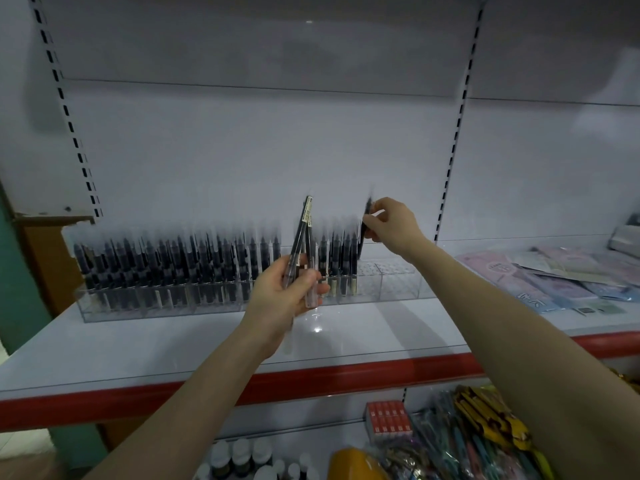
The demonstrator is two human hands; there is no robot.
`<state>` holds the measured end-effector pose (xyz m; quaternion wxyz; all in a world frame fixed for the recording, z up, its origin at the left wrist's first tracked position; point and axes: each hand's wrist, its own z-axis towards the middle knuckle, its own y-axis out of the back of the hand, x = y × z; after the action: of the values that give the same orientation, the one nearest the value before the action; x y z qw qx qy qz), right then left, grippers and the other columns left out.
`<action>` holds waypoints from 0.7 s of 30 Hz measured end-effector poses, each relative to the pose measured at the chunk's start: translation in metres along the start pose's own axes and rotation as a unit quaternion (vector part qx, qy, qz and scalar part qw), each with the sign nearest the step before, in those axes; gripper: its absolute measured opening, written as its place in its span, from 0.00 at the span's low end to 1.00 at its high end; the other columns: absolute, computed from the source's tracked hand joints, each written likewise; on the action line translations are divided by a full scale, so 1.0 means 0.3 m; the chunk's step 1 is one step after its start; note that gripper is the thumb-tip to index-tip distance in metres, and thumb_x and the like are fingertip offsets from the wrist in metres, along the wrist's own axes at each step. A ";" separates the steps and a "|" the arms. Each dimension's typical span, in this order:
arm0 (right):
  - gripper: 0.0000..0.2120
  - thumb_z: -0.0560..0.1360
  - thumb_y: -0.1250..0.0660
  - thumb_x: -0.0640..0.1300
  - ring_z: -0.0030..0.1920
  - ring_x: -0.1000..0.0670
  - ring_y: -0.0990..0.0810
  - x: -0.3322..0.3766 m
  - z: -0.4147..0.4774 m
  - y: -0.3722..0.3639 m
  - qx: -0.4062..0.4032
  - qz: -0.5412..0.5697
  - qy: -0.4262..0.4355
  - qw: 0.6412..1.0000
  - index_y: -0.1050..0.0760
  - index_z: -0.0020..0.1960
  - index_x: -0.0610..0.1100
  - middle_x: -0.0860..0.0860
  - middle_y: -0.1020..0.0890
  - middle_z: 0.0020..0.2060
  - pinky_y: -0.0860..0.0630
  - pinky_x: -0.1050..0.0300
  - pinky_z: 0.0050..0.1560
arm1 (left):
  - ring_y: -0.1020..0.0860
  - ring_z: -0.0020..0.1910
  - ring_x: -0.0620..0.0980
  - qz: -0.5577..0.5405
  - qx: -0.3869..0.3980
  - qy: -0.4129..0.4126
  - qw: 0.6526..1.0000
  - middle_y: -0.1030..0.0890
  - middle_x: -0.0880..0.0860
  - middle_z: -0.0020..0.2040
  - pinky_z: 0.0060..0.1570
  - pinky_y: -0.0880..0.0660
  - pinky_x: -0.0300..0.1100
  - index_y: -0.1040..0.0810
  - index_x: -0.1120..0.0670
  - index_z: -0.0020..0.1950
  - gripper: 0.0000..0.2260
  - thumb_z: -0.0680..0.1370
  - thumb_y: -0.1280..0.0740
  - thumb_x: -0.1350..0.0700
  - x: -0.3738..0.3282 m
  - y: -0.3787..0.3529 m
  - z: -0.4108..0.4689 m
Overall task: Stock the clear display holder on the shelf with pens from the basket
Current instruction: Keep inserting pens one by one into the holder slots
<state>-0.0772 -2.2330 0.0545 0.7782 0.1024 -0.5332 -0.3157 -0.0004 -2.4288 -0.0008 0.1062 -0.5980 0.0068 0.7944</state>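
Note:
A long clear display holder (398, 289) stands on the white shelf (173, 344), its left and middle slots filled with several upright dark pens (166, 265); the rightmost compartments hold none. My left hand (280, 296) grips a small bunch of clear-barrelled pens (304, 233) that point up in front of the holder. My right hand (388, 220) pinches a single dark pen (365, 220), held upright above the holder's right part, just right of the last filled slot. The basket is not in view.
Flat packets of stationery (561, 278) lie on the shelf to the right. Below the red shelf edge (346, 375) are small bottles (242, 459), a red box (389, 420) and bagged coloured items (478, 438). Slotted uprights flank the white back panel.

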 end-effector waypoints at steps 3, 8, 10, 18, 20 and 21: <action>0.08 0.78 0.39 0.38 0.40 0.45 0.21 -0.006 0.001 0.008 0.006 -0.026 -0.003 1.000 0.29 0.56 0.36 0.37 0.18 0.45 0.21 0.46 0.51 | 0.17 0.38 0.43 -0.007 0.002 -0.005 1.000 0.20 0.54 0.44 0.39 0.19 0.39 0.26 0.54 0.49 0.06 0.78 0.38 0.64 0.001 0.005 -0.001; 0.08 0.78 0.39 0.36 0.42 0.43 0.20 -0.034 -0.014 -0.015 0.040 -0.044 -0.026 0.998 0.29 0.55 0.34 0.35 0.19 0.47 0.21 0.46 0.51 | 0.17 0.38 0.44 -0.011 0.004 -0.009 1.000 0.19 0.52 0.42 0.42 0.19 0.42 0.25 0.50 0.49 0.08 0.78 0.38 0.64 0.004 0.003 -0.003; 0.09 0.78 0.39 0.36 0.41 0.45 0.21 -0.044 -0.016 -0.027 0.053 -0.043 -0.039 0.997 0.29 0.56 0.34 0.36 0.19 0.49 0.22 0.49 0.49 | 0.17 0.38 0.44 -0.013 0.004 -0.006 1.000 0.18 0.52 0.44 0.41 0.19 0.42 0.26 0.51 0.51 0.08 0.78 0.38 0.64 0.006 0.003 0.002; 0.03 0.77 0.38 0.35 0.40 0.44 0.20 -0.060 0.004 -0.031 0.064 -0.016 -0.046 0.997 0.29 0.51 0.38 0.40 0.22 0.45 0.22 0.55 0.42 | 0.17 0.40 0.44 -0.011 0.003 -0.007 1.000 0.18 0.52 0.47 0.38 0.19 0.41 0.26 0.53 0.51 0.07 0.79 0.39 0.64 0.013 0.006 0.007; 0.02 0.77 0.38 0.35 0.38 0.44 0.21 -0.065 0.007 -0.031 0.062 -0.004 -0.050 0.997 0.30 0.49 0.39 0.41 0.22 0.44 0.22 0.57 0.41 | 0.17 0.40 0.44 -0.014 0.002 -0.005 1.000 0.18 0.51 0.46 0.38 0.19 0.41 0.26 0.53 0.51 0.07 0.79 0.39 0.64 0.016 0.004 0.006; 0.02 0.77 0.38 0.35 0.36 0.44 0.21 -0.068 0.009 -0.029 0.061 0.003 -0.052 0.997 0.30 0.49 0.39 0.41 0.23 0.44 0.22 0.57 0.40 | 0.17 0.40 0.45 -0.015 0.001 -0.004 1.000 0.18 0.51 0.46 0.38 0.19 0.41 0.26 0.53 0.51 0.07 0.79 0.39 0.64 0.018 0.004 0.007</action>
<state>-0.0878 -2.2271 0.0358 0.7425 0.1316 -0.5915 -0.2856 -0.0040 -2.4289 -0.0053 0.1186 -0.5945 -0.0016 0.7953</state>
